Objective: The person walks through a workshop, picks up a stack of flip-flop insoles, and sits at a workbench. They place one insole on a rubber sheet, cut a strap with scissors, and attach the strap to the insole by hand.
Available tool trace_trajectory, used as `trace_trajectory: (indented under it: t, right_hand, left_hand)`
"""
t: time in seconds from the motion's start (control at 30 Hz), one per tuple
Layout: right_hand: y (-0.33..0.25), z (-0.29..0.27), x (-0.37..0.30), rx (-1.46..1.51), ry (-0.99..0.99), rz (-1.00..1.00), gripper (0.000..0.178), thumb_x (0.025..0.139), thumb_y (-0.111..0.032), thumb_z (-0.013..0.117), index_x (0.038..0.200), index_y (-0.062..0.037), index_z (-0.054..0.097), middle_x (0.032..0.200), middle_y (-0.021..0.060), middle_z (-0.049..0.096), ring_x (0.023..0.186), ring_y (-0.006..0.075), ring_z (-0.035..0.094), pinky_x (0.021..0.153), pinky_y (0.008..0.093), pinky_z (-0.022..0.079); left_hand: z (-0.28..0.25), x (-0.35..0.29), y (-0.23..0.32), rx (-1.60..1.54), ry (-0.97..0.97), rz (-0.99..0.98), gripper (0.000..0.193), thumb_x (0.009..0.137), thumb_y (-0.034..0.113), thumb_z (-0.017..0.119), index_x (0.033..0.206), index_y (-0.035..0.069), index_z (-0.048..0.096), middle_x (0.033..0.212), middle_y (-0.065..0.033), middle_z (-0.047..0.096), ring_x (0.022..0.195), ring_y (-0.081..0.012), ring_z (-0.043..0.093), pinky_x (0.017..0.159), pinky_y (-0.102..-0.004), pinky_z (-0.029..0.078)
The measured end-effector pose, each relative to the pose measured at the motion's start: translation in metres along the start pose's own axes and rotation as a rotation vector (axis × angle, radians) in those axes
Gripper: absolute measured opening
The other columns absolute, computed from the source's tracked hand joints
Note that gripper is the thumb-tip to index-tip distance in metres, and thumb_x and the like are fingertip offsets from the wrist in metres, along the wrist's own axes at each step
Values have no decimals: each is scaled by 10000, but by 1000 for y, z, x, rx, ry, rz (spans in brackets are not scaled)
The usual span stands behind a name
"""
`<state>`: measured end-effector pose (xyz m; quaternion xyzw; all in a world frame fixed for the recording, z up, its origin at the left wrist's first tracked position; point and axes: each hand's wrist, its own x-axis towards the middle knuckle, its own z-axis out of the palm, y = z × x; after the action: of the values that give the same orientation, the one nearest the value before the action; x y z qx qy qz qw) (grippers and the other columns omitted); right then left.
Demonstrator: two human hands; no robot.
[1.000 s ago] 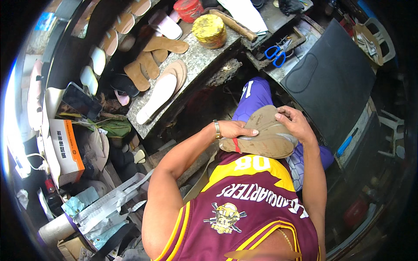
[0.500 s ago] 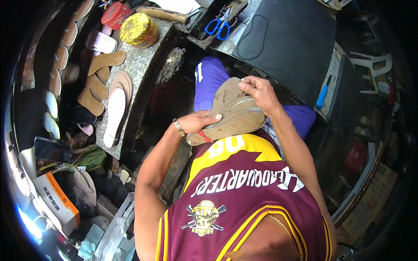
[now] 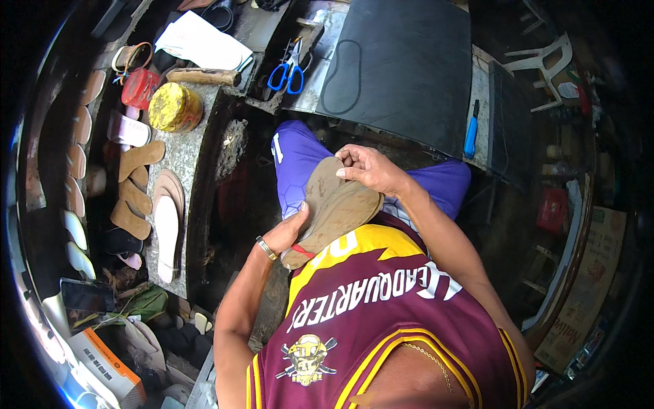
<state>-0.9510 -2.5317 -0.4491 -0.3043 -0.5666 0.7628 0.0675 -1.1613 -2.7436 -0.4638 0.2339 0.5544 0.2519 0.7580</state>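
Held a stack of brown soles over the lap, slanted and close to the jersey, showing a red strip at the near end. Clamped the near-left side in the left hand, thumb over the top face, fingers tucked out of sight. Closed the right hand's grip on the rounded far end, pinching with thumb and fingertips.

Called, in judgement, for a firm left hold and a light right pinch, lining up the rounded rims without letting any layer slide. Deserved care around the red strip, so as not to drag or fold it.

Could not count the layers, nor see the underside. Bore dark marks on the upper face, perhaps dirt or dried glue, too blurred to settle.

Showed, to the left on the stone desk, a white sole overlapping tan soles; beyond the lap, a black sheet, between blue-handled scissors and a blue knife. Lost much of the right side to shadow, and cut off an orange-and-white box at lower left.
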Motion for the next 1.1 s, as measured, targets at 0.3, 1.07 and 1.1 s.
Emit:
trace_trajectory:
  t: [0.3,1.07,1.1]
  right_hand:
    - [12,-2,0,100,58,-1,210,1004,-128,708,1176,-71,602,1014,-10,617,935,82,593,863,263,492]
    - [-35,-114,-43,644,400,-438,499,1044,-243,602,1509,-145,453,1029,74,633,605,92,497,508,193,422]
    - [-34,-97,-49,568,167,-418,543,1055,-296,595,1544,-141,418,1048,85,638,535,75,449,437,167,369]
  left_hand:
    - [1,-1,10,60,-33,100,935,1095,674,246,1636,-86,203,1684,-219,293,1549,-257,308,1273,-374,253]
    - [1,-36,-27,49,26,71,872,1105,666,228,1620,-29,337,1675,-202,365,1556,-272,335,1280,-361,229]
    - [4,-38,-30,45,35,87,860,1107,663,225,1622,-15,347,1663,-193,387,1539,-265,365,1271,-355,251]
